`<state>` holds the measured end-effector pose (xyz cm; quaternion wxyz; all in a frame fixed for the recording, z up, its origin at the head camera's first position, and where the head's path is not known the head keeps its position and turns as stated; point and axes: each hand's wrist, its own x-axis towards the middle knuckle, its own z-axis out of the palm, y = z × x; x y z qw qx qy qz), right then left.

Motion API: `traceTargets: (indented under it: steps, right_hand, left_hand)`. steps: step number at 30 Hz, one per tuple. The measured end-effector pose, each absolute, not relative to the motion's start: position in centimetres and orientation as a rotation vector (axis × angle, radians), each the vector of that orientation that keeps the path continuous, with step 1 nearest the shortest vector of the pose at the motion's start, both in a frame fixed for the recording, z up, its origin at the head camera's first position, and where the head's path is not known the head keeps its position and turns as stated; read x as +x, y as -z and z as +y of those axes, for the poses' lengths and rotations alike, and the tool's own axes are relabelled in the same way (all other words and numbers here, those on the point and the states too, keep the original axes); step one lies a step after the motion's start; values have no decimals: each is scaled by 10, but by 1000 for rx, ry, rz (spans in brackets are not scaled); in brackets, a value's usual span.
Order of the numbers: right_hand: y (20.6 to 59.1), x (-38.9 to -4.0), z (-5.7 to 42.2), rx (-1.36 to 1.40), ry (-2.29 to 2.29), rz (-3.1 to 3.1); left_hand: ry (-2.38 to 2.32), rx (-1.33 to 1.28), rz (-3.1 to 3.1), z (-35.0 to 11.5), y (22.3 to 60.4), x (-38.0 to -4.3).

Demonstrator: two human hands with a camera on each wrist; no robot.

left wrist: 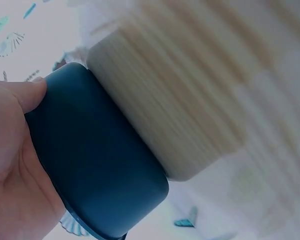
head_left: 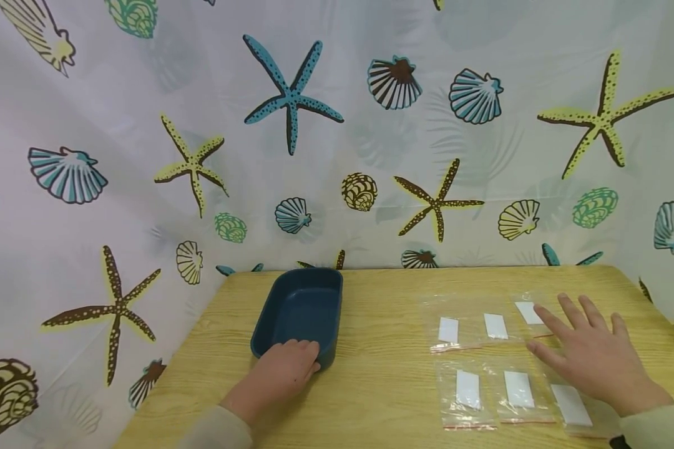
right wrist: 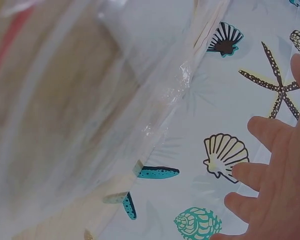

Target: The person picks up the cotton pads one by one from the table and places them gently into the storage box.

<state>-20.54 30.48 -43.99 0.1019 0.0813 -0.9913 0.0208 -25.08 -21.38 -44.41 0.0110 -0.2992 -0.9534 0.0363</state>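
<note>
A dark blue plastic bin (head_left: 300, 312) with rounded corners sits at the left part of the table, nothing inside it. My left hand (head_left: 285, 374) grips its near rim. In the left wrist view the thumb (left wrist: 34, 92) lies against the outside of the bin wall (left wrist: 100, 150). On the right lie several clear zip bags (head_left: 468, 425) in two rows, each with a white rectangular piece (head_left: 468, 390) in it. My right hand (head_left: 598, 358) is spread over the rightmost bags, partly hiding them. Its straight, parted fingers (right wrist: 252, 176) hold nothing in the right wrist view.
The light wood table (head_left: 382, 374) reaches back to a white curtain (head_left: 348, 137) printed with starfish and shells. More of this curtain hangs along the left and right sides. Bare wood separates the bin from the bags.
</note>
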Motion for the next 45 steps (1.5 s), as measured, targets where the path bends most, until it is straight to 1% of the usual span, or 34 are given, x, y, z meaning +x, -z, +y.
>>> traceTargets:
  steps: [18, 25, 36, 45]
  right_hand:
    - [439, -205, 299, 240, -47, -2941]
    - [441, -206, 297, 242, -57, -2944]
    - [441, -205, 294, 246, -59, -2946]
    - [442, -208, 290, 279, -55, -2932]
  left_hand:
    - [-102, -1035, -3044, -156, 445, -223]
    - [-46, -1148, -3034, -133, 447, -208]
    - [-107, -1261, -3030, -88, 440, -188]
    - [-92, -1185, -3152, -59, 437, -184]
